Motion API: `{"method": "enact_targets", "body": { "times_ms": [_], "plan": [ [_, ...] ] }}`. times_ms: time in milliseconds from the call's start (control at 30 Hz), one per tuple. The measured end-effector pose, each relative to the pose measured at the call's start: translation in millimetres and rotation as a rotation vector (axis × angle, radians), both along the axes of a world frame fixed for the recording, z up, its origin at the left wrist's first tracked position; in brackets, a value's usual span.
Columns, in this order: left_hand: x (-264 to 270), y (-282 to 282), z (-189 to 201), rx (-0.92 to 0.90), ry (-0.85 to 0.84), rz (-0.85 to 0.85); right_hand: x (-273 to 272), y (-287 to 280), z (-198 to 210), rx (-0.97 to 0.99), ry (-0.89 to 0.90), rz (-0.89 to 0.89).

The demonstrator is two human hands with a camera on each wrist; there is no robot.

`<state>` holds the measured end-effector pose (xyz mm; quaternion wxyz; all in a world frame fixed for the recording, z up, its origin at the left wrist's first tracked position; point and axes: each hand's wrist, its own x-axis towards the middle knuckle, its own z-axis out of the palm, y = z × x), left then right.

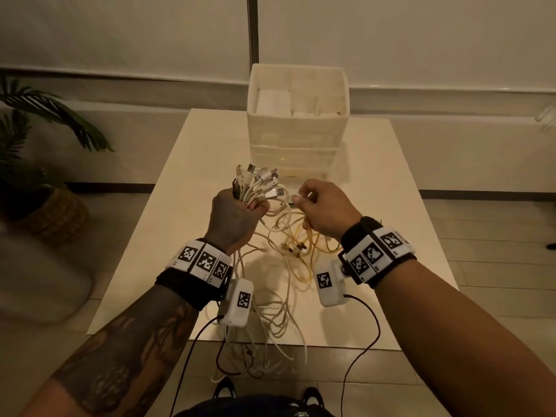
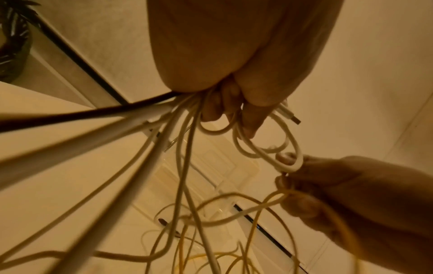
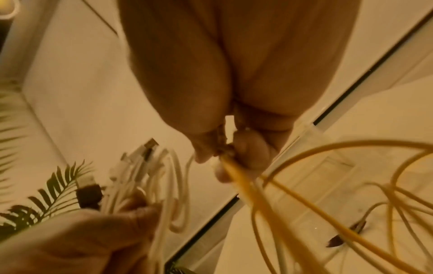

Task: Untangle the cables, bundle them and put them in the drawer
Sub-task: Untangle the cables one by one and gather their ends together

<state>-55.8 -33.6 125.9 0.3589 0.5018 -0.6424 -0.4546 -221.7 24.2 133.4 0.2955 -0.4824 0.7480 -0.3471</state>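
My left hand point(image 1: 240, 212) grips a bunch of white cables point(image 1: 255, 183) in a fist, their USB plugs fanning upward above the table point(image 1: 168, 224). The cables' tails point(image 2: 164, 166) hang from the fist down to the tabletop and over its near edge. My right hand point(image 1: 322, 206), a little to the right, pinches a white cable loop point(image 2: 290, 163) between thumb and forefinger, and its lower fingers hold yellow cables point(image 3: 246, 181). Loose white and yellow cables point(image 1: 288, 260) lie tangled on the table below both hands. The white drawer unit point(image 1: 296, 145) stands behind them.
A white open bin point(image 1: 298, 97) with boxes inside sits on top of the drawer unit. A potted palm point(image 1: 39, 182) stands on the floor to the left. Black sensor leads point(image 1: 358, 335) trail from both wristbands off the table's near edge.
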Motion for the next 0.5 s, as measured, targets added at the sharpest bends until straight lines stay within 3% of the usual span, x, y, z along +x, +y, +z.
{"method": "enact_targets", "body": {
  "times_ms": [167, 300, 433, 500],
  "plan": [
    [-3.8, 4.7, 0.2, 0.064, 0.021, -0.068, 4.8, -1.2, 7.5, -0.004, 0.443, 0.082],
    [-7.2, 5.5, 1.4, 0.067, 0.025, -0.06, 3.0, -0.7, 9.0, -0.079, 0.254, 0.119],
    [-12.4, 6.6, 1.9, 0.034, 0.018, -0.058, 5.6, 3.5, 13.2, -0.033, -0.01, 0.232],
    [-13.6, 6.8, 4.4, 0.009, 0.034, -0.038, 3.0, 1.3, 9.7, -0.048, 0.043, 0.242]
  ]
}}
